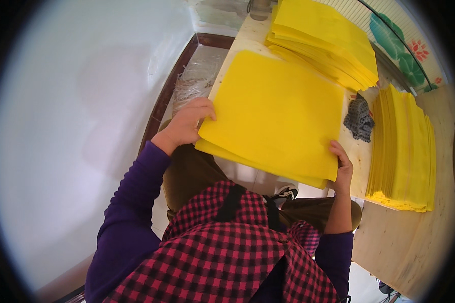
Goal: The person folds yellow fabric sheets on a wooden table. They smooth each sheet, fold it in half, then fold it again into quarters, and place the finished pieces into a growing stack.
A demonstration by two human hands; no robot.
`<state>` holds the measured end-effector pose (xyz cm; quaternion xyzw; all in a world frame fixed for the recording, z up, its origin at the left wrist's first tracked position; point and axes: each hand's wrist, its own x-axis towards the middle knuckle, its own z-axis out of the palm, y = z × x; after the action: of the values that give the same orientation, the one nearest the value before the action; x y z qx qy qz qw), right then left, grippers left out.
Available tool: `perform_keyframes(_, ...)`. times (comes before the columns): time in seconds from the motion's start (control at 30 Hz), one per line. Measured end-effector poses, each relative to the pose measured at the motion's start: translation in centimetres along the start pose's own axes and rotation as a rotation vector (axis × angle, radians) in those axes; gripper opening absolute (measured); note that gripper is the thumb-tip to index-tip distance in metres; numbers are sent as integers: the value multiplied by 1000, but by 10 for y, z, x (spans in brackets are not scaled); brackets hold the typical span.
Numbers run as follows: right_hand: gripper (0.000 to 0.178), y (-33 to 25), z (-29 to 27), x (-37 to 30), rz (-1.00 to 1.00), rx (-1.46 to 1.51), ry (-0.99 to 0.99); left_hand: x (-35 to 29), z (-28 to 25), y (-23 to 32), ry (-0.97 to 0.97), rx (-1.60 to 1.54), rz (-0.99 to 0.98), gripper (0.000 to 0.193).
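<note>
A large flat yellow sheet (275, 116), which looks like soft fabric, lies at the table's near side and reaches over its front edge. Beneath its near edge a second yellow layer (253, 162) shows, slightly apart from the top one. My left hand (187, 121) grips the left edge close to the near corner, fingers curled over the top. At the near right corner, my right hand (343, 166) pinches the sheet's edge, with its thumb side partly hidden. I cannot tell how many layers each hand holds.
A thick pile of yellow sheets (323, 40) stands at the back of the wooden table (356, 151). Another yellow stack (404, 151) is on the right, with a crumpled dark grey cloth (359, 118) beside it. A white wall (76, 126) rises on the left.
</note>
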<state>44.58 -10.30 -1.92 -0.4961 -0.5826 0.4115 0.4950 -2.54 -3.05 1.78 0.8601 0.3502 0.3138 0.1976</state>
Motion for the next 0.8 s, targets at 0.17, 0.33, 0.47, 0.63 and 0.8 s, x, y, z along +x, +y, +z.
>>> perform_keyframes(0.17,35,0,-1,1,27,-71,19,11,-1,-9,-92,2,38,38)
perform_keyframes(0.33,36,-3,0,0,22,-105,24,13,-2,-5,-80,59,-6,39)
perform_keyframes(0.47,37,-3,2,-3,37,-57,37,17,-4,-8,-195,32,-69,39)
perform_keyframes(0.63,42,-2,1,-4,45,-42,47,21,-2,-10,-123,170,29,42)
perform_keyframes(0.8,39,1,0,-4,33,-64,28,25,-3,-14,-227,99,-25,45)
